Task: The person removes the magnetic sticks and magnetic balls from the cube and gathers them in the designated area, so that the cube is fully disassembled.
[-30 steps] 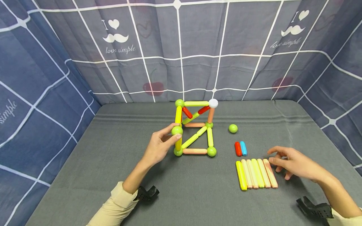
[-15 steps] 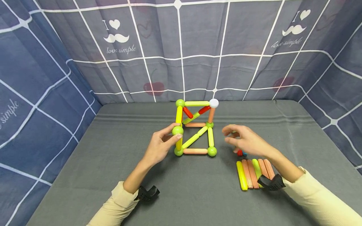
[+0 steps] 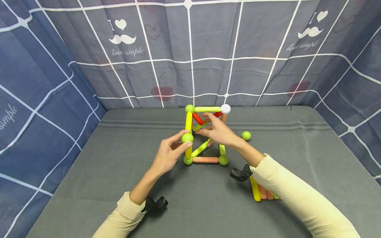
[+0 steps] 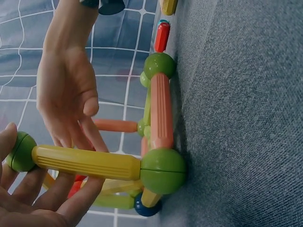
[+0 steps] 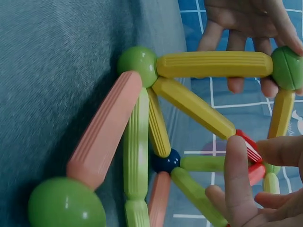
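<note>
A construction of coloured magnetic rods and balls stands on the grey cloth, with a white ball [image 3: 225, 109] at its back right top. My left hand [image 3: 168, 153] pinches the green ball [image 3: 187, 138] at its front left top corner. From that ball a yellow rod [image 4: 90, 161] runs to the lower green ball [image 4: 163, 171]. My right hand [image 3: 218, 130] reaches into the middle of the construction, thumb and index finger apart. In the right wrist view its fingertips are close to a short red rod [image 5: 249, 145], at the end of a slanting yellow rod [image 5: 196, 108]. A dark blue ball [image 5: 168, 161] joins several rods low at the back.
A loose green ball [image 3: 246, 135] lies right of the construction. Behind the right forearm is a row of yellow, orange and green rods [image 3: 255, 190], partly covered by the sleeve. A short red rod [image 4: 162, 38] lies near the row. Patterned curtain [image 3: 253, 43] surrounds the table.
My right hand has moved left from beside the rod row, past the loose ball, into the construction. The left hand stays on its green ball.
</note>
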Available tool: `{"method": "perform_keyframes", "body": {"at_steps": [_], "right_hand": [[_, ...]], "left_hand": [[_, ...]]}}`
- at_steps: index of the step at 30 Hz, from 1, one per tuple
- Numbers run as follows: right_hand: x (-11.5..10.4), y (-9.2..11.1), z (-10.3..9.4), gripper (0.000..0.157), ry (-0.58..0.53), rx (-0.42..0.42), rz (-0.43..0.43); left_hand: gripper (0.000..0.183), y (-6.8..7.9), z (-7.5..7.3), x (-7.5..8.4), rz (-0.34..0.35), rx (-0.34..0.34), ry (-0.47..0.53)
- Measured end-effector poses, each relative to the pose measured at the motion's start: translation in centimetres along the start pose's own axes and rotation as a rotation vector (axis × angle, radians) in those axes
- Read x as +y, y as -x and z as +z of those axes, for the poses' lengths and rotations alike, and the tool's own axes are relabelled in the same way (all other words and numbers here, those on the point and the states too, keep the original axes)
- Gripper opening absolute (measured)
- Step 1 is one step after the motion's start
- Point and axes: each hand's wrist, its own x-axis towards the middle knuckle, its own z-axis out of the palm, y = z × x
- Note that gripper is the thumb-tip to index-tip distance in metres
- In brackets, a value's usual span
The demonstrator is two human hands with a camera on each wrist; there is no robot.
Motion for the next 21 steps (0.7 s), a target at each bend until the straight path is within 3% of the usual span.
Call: {"method": "perform_keyframes", "body": {"at_steps": [21], "right_hand": [[-0.2, -1.6, 0.7, 0.026, -0.153, 0.191, -0.021]], "left_hand": [[0.042, 0.0, -0.1, 0.1, -0.006, -0.003, -0.026]]}}
